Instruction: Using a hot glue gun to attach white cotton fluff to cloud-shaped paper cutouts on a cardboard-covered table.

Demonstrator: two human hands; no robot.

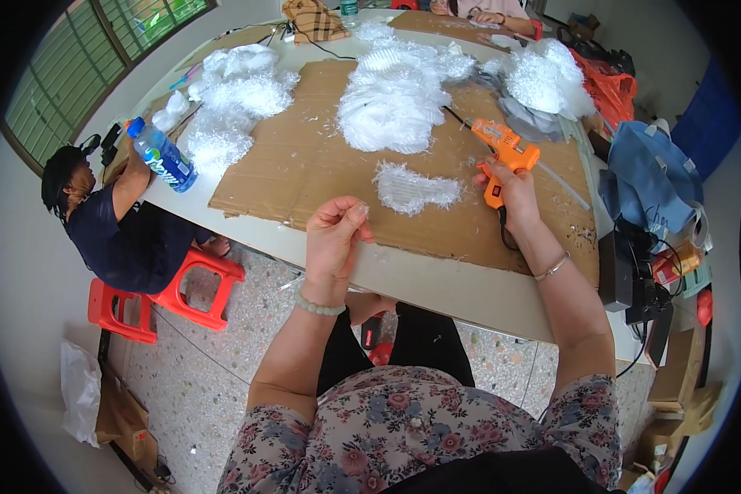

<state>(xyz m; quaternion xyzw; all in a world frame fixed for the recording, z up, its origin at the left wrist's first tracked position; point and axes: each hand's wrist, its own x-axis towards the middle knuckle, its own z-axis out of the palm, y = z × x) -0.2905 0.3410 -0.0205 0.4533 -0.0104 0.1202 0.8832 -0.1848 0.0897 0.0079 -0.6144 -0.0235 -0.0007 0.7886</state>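
My right hand (510, 191) grips an orange hot glue gun (510, 148) by its handle, nozzle toward the far left, over the cardboard's right part. My left hand (335, 235) is raised at the cardboard's near edge, thumb and fingertips pinched together. A tiny pale bit may be between them, too small to make out. Between the hands, a fringed white piece (416, 188) lies flat on the brown cardboard sheet (288, 177). Beyond it rises a large heap of similar white fringed pieces (395, 95).
More white piles (235, 95) lie at the left, near a blue-labelled bottle (163, 155) on the table edge. Grey translucent sheets (535, 122) and a clear glue stick (564, 183) are at right. One person (115, 222) sits at left, another (494, 12) works across the table.
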